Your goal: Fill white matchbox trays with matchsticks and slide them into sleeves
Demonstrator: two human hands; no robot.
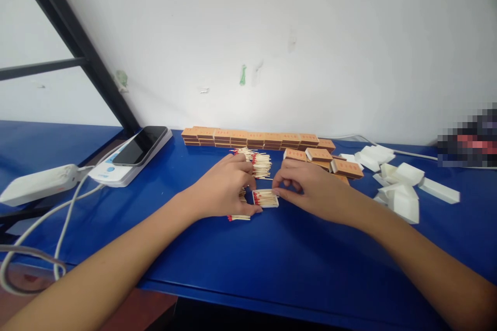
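Observation:
A small white matchbox tray (275,205) lies on the blue table with red-tipped matches (265,198) in it. My left hand (229,186) is at its left end, thumb and fingers closed about that end. At the right end my right hand (308,183) has its fingers curled, the thumb and index tips against or very near the tray; whether anything is between them is hidden. Loose matches (262,165) lie in a pile just beyond my left hand. More matches (239,217) stick out beneath it, their red heads to the left.
Stacked matchboxes (248,139) form a row along the wall. Several loose matchboxes (347,168) lie beyond my right hand, with empty white trays (404,194) heaped farther right. At left are a phone (142,146) on a white power strip (112,175), a white adapter (41,184) and cables.

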